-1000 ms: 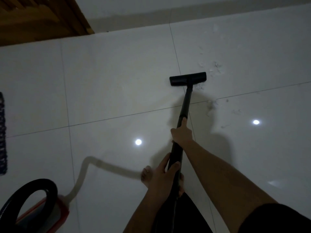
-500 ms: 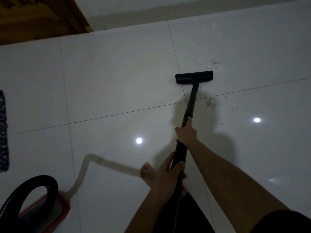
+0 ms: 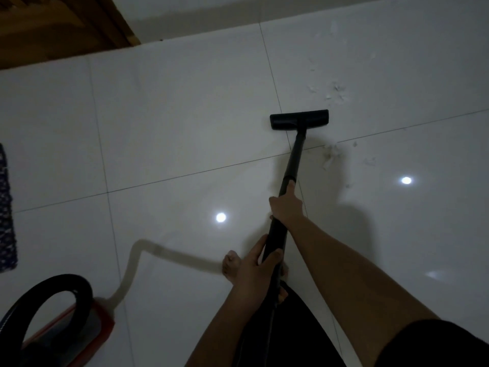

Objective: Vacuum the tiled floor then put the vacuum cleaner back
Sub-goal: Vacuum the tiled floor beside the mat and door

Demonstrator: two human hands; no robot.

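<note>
I hold the black vacuum wand (image 3: 294, 160) with both hands. My right hand (image 3: 287, 205) grips it higher along the tube, and my left hand (image 3: 255, 266) grips it lower, near my body. The flat black floor head (image 3: 299, 119) rests on the white tiled floor (image 3: 172, 123), straddling a tile joint. Pale scraps of debris (image 3: 336, 92) lie just beyond the head to the right, and more debris (image 3: 332, 154) lies right of the wand. The red vacuum body (image 3: 79, 327) with its black hose loop (image 3: 53, 290) sits at the bottom left.
A wooden door frame (image 3: 60, 27) fills the top left, against a pale wall base (image 3: 238, 11). A dark patterned mat (image 3: 6, 207) lies at the left edge. My bare foot (image 3: 230, 263) stands beside the wand. Ceiling lights reflect off the tiles.
The floor head has slid a little to the right and slightly forward toward the debris; both hands kept their grip on the wand.
</note>
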